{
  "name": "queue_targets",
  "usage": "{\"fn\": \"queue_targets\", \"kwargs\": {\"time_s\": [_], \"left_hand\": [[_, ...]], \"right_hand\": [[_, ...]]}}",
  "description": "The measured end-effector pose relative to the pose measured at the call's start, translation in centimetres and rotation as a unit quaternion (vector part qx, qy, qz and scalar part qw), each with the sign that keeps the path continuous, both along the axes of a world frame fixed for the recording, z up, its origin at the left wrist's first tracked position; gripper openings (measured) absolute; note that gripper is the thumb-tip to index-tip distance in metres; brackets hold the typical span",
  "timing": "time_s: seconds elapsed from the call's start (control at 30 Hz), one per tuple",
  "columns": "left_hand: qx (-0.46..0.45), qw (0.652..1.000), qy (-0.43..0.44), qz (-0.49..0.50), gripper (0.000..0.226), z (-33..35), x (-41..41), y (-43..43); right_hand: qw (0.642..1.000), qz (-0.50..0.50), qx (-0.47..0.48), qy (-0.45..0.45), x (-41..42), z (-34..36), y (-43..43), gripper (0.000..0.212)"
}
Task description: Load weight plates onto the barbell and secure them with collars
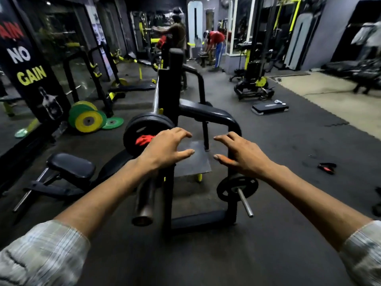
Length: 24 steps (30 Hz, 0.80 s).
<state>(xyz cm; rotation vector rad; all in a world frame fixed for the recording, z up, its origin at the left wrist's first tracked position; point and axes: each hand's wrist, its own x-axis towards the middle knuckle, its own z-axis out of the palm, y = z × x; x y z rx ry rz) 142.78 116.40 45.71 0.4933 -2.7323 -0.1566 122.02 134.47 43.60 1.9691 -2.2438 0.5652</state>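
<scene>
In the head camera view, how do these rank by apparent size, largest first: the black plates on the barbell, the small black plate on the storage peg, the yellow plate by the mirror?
1. Black plates on the barbell.
2. Yellow plate, though it sits farther away, so its true size is unsure.
3. Small black plate on the storage peg.

Plates [144,131] on barbell [145,203], collar [144,139] before them; small plate [237,187] on peg right.

I see left hand [165,148] hiding part of red plastic collar [143,139] | steel barbell sleeve [145,203] blurred | red wall lettering [11,32] cut off, possibly "PAIN"
</scene>
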Motion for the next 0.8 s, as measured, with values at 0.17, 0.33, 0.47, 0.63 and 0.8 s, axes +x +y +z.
{"fn": "queue_targets", "kwargs": {"time_s": [0.17, 0.33, 0.47, 0.63, 0.8], "left_hand": [[-0.024, 0.999, -0.033, -0.035, 0.074, 0.0, -9.9, 6.5], [-0.002, 0.992, -0.072, -0.099, 0.083, -4.9, -20.8, 13.7], [0.033, 0.984, -0.114, -0.134, 0.084, -10.7, -27.9, 17.8], [0.083, 0.975, -0.137, -0.152, 0.089, -15.7, -36.9, 19.3], [0.104, 0.968, -0.141, -0.18, 0.088, -19.8, -48.7, 17.7]], "right_hand": [[0.998, -0.047, 0.031, 0.004, -8.2, -1.8, 7.9, 0.068], [0.991, -0.095, 0.088, 0.035, -17.1, -5.5, 16.5, 0.079], [0.982, -0.131, 0.137, 0.027, -23.3, -9.1, 22.2, 0.084], [0.968, -0.18, 0.173, -0.03, -31.1, -13.6, 26.2, 0.093], [0.954, -0.205, 0.21, -0.057, -40.8, -17.0, 25.6, 0.096]]}}
